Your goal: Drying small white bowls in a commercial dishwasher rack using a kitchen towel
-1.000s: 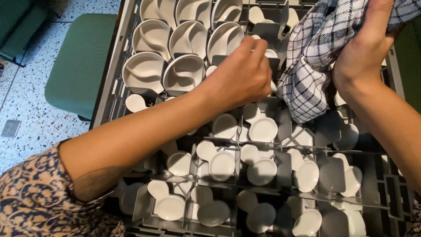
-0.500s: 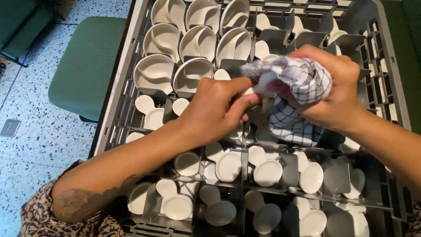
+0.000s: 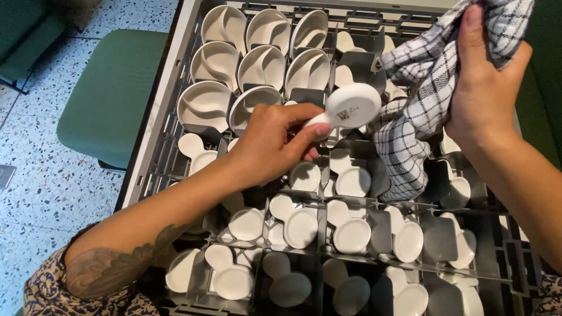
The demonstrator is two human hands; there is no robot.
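A grey compartmented dish rack [image 3: 158,158] fills the frame. White bowls [image 3: 260,65] stand tilted in rows at upper centre; small white handled dishes [image 3: 351,234] lie in the compartments across the middle and lower frame.

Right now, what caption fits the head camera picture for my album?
Left hand lifts a white ceramic spoon over a grey dish rack while the right hand grips a checked cloth.

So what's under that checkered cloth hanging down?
Under the checkered cloth, held up by the right hand, sits the grey rack full of small white dishes. The cloth covers a few of them, so those stay hidden.
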